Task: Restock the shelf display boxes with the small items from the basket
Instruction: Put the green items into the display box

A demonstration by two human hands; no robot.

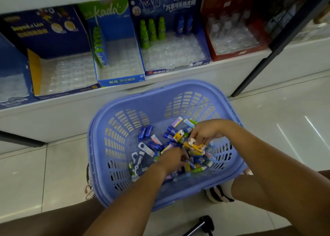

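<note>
The right hand (205,133) has its fingertips closed in a pinch on a yellow packet (195,145) with a cartoon print, held at the top of the heap. The left hand (172,159) reaches into the heap just beside it, fingers curled down among the pieces. Whether it grips anything I cannot tell, since the knuckles hide the tips.

Around both hands lie the small items (145,132), blue bottle shapes and white, green and yellow packets. They are jumbled in the near right part of the blue basket (100,128), which sits on the floor below the shelf (223,69).

Up there, the dark blue box (53,39) shows only bare clear pockets, and its yellow artwork suggests it is where the yellow packet belongs. The green-topped box (114,44) has one row of green packets along its left wall. The bottle box (171,53) holds a few bottles at the back.

To do this well, I would gather several packets of one kind in one hand before reaching up. Then seat each in its own pocket, filling from the back forward.
</note>
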